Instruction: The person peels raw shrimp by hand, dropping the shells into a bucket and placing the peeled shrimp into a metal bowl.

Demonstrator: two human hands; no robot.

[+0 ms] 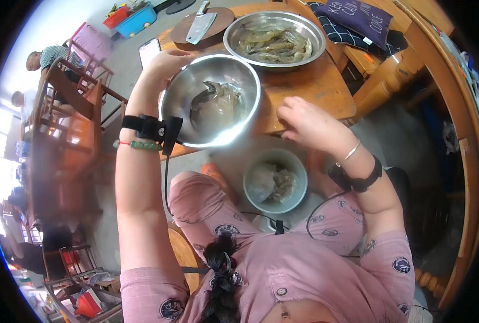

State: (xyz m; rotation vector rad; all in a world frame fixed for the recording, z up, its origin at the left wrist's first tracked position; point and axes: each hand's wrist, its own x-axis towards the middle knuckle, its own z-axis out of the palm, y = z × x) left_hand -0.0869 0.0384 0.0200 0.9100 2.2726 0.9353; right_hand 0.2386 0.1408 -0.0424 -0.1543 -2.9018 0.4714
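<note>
A deep metal bowl [245, 116] with a few shrimp [218, 102] in it stands at the near edge of the wooden table. My left hand [169, 63] is closed on its far left rim. To the right of the bowl, my right hand [298, 119] is over the table edge with its fingers curled together; whatever they may hold is hidden. Behind, a wide metal basin [319, 48] holds several grey shrimp [274, 44]. Below the table edge, between my knees, a pale green bucket [250, 188] holds shrimp scraps [280, 183].
A cleaver [201, 28] lies on a round wooden board [226, 20] at the back left, near a phone [149, 53]. A purple cushion [358, 21] is at the back right. Two people [59, 56] are by the wooden chairs at the left.
</note>
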